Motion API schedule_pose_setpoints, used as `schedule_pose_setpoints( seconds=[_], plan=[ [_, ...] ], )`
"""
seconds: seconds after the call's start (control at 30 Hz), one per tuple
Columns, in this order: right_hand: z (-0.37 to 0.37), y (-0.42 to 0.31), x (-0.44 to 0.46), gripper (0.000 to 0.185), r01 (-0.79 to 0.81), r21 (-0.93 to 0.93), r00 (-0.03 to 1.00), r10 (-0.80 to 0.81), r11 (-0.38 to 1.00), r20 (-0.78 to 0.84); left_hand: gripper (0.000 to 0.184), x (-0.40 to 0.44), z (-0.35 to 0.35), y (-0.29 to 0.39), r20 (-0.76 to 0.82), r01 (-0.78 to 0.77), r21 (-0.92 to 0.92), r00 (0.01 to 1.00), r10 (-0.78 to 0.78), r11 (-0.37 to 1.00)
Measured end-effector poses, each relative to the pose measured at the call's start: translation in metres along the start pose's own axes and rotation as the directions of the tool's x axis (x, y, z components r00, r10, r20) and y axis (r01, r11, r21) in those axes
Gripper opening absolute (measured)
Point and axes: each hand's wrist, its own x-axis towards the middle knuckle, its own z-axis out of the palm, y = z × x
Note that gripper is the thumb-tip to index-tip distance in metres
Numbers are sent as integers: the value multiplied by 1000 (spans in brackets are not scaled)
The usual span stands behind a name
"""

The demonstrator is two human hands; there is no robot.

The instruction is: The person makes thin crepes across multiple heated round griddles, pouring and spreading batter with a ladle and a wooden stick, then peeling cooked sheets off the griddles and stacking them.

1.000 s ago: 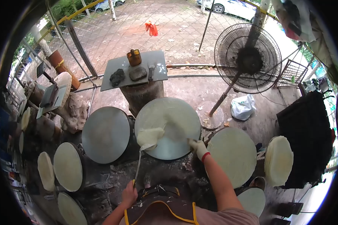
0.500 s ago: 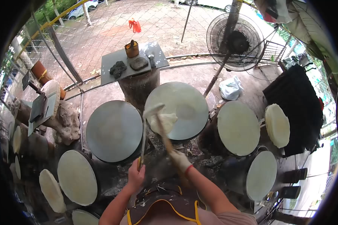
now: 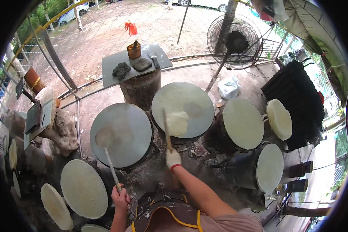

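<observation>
My left hand (image 3: 120,196) is closed round the handle of a long ladle (image 3: 111,164). The ladle's round head rests on or just over the bare griddle (image 3: 121,150) at centre left. My right hand (image 3: 173,158), in a pale glove with a red cuff, grips a wooden spreader (image 3: 166,129). Its blade touches the left side of a thick patch of batter (image 3: 176,123) on the middle griddle (image 3: 197,92). A thin pale layer covers much of that griddle round the patch, with a greyer spot beside it.
Pale sheets lie on griddles at right (image 3: 243,123), far right (image 3: 270,168) and lower left (image 3: 84,189). Stacks of flat rounds stand at right (image 3: 279,120) and left (image 3: 56,207). Ahead are a board (image 3: 158,54) with stones on a drum, and a fan (image 3: 232,41).
The ladle has moved left from the middle griddle to the left one. My right hand has shifted left, bringing the spreader beside the batter. The view has shifted too.
</observation>
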Motion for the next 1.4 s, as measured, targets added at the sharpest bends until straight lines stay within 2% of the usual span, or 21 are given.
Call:
schedule_pose_setpoints(
  seconds=[0.03, 0.1, 0.2, 0.27, 0.3, 0.4, 0.53, 0.57, 0.67, 0.7, 0.8, 0.83, 0.93, 0.97, 1.1, 1.13, 1.2, 1.3, 1.4],
  plan=[
    [-1, 15, 7, 35, 5, 17, 996, -3, 1000, -85, 18, -3, -5, -3, -9, 2, -10, 1000, -2, 1000],
    [7, 22, 16, 37, -172, 288, 972, 210, 942, -105, 18, -8, -10, -7, -28, 6, -32, 1000, -7, 999],
    [12, 14, 4, 37, -140, 328, 968, 199, 934, -153, 16, -14, -4, -4, -39, 26, -71, 999, -29, 997],
    [10, 19, -9, 35, 43, 34, 981, -36, 999, -189, 16, -16, 1, -6, -28, 24, -90, 999, -27, 996],
    [7, 47, 0, 37, 144, -141, 970, -168, 979, -175, 16, -18, 5, -7, -19, 24, -103, 999, -26, 994],
    [-25, 62, 17, 34, -48, 33, 979, 53, 998, -196, 16, -24, 17, -11, -20, 23, -85, 999, -24, 996],
    [-30, 57, 19, 26, -17, 370, 995, 52, 929, -83, 17, -34, 40, -21, -20, 2, -88, 1000, -4, 996],
    [-23, 80, 23, 29, 89, 162, 995, -96, 983, 36, 17, -37, 47, -25, -23, 6, -90, 1000, -9, 996],
    [-76, 105, 14, 33, 333, -91, 943, -333, 939, 17, 18, -48, 77, -33, -51, 32, -99, 998, -37, 995],
    [-101, 97, 20, 36, 104, -27, 993, -102, 994, 67, 18, -50, 90, -34, -64, 39, -104, 997, -46, 994],
    [-152, 81, 49, 36, 1, 61, 997, -6, 998, 77, 19, -65, 132, -35, -94, 36, -106, 995, -46, 994],
    [-168, 66, 48, 36, 54, 79, 998, -55, 995, 14, 19, -68, 146, -36, -93, 36, -108, 995, -46, 993],
    [-178, 81, 48, 38, 252, 14, 940, -248, 968, 235, 18, -76, 185, -39, -93, 36, -118, 995, -47, 992],
    [-176, 103, 53, 40, 348, -131, 851, -254, 928, 460, 18, -77, 198, -42, -95, 35, -128, 994, -47, 991],
    [-222, 131, 87, 42, 211, -154, 949, -164, 965, 271, 18, -86, 237, -51, -103, 43, -147, 993, -59, 988],
    [-236, 124, 98, 41, 222, -153, 952, -180, 963, 246, 18, -90, 243, -51, -104, 49, -143, 993, -64, 989],
    [-246, 117, 118, 37, 281, -92, 935, -251, 955, 252, 19, -94, 258, -52, -100, 55, -138, 993, -70, 989],
    [-274, 113, 94, 34, 356, -202, 860, -235, 913, 453, 19, -96, 270, -54, -104, 68, -135, 991, -82, 989],
    [-278, 134, 128, 31, 289, -158, 913, -222, 944, 341, 18, -96, 282, -54, -116, 78, -133, 989, -93, 988]
  ],
)
